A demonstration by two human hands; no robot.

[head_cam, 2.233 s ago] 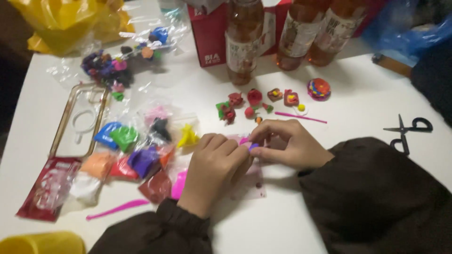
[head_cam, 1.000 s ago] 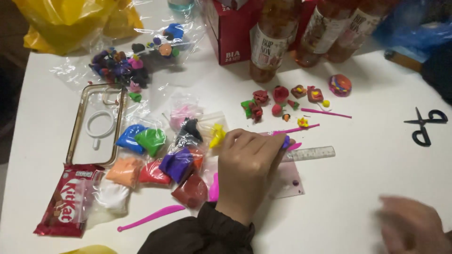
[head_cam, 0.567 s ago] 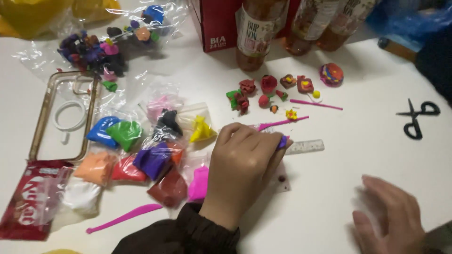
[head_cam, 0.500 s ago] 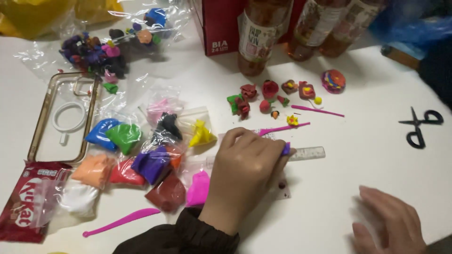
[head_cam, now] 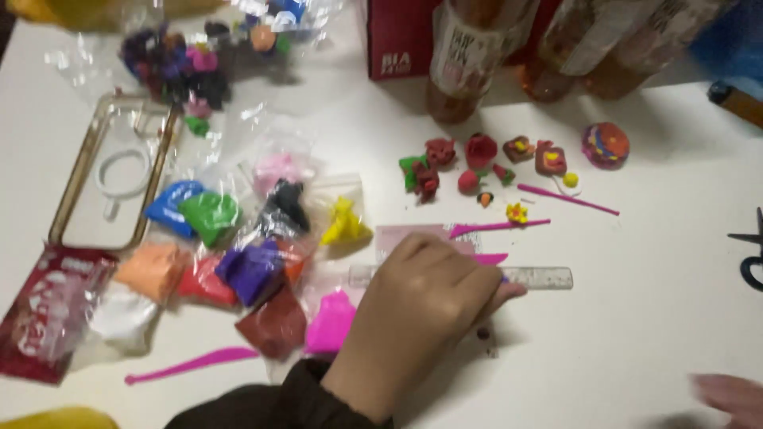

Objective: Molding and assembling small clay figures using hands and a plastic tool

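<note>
At six o'clock, nearest the camera, the left hand is seen curled knuckles-up on the white table, its fingertips pressed down on a clear plastic ruler that lies flat and juts out toward three o'clock. Whether anything is pinched under those fingers cannot be told. At the four o'clock corner only a blurred edge of the right hand is shown, well apart from the ruler; its fingers cannot be made out. A pink modelling tool is laid at eight o'clock, and just beyond it a cluster of small clay bags in magenta, purple, red, orange, green, blue and yellow is spread. A red snack wrapper is placed at nine o'clock, with a clear phone case beyond it. Past the ruler, toward one o'clock, small clay figures are set out, mostly red. Black scissors are cut off by the three o'clock edge. Farthest away, at twelve, bottles stand beside a red box.
</note>
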